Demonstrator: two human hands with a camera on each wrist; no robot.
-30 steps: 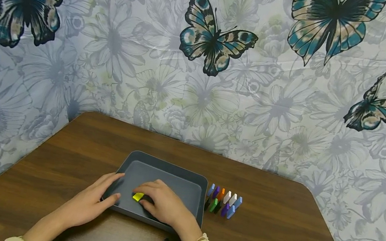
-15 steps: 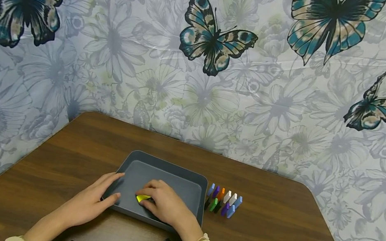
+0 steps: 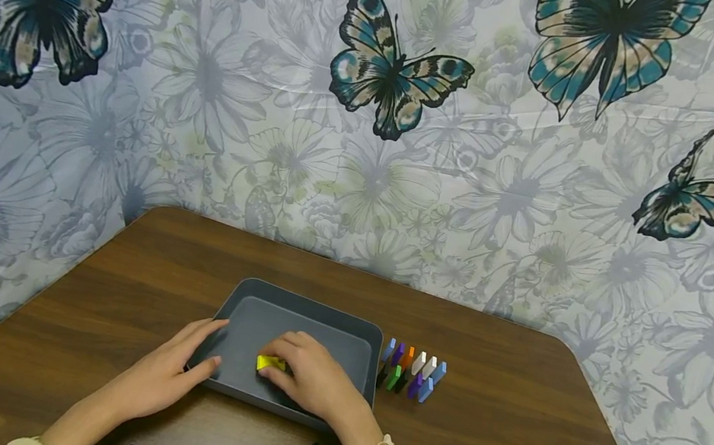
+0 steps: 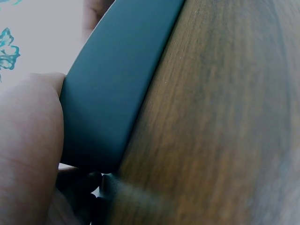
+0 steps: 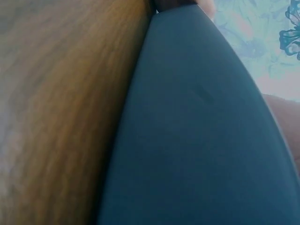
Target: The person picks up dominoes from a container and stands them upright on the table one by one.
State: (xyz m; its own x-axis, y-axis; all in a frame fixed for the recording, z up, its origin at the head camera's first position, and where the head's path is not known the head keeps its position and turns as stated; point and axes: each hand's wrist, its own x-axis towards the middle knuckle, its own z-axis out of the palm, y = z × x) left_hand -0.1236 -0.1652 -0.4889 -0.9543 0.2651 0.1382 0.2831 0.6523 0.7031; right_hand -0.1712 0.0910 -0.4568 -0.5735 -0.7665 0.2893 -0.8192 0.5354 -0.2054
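Observation:
A yellow domino point(image 3: 270, 364) is pinched between the thumb and fingers of my right hand point(image 3: 313, 377), low over the floor of the grey tray point(image 3: 309, 308). Part of the domino is hidden behind the fingers. My left hand point(image 3: 172, 368) holds the tray at its near left corner, thumb over the rim. In the left wrist view the thumb point(image 4: 33, 126) lies against the tray wall point(image 4: 103, 89), and darker fingers show past the corner. The right wrist view shows mostly the tray's outer wall point(image 5: 187, 122); the domino is out of sight there.
Just right of the tray, several thin coloured dominoes point(image 3: 413, 369) stand upright in two rows: blue, purple, orange, white, green and black. The wooden table point(image 3: 495, 412) carries everything, with a butterfly-patterned cloth point(image 3: 472, 193) hanging behind its far edge.
My right hand has shifted slightly rightward with the yellow domino, which has turned and shows a different face. The left hand and the tray have stayed in place.

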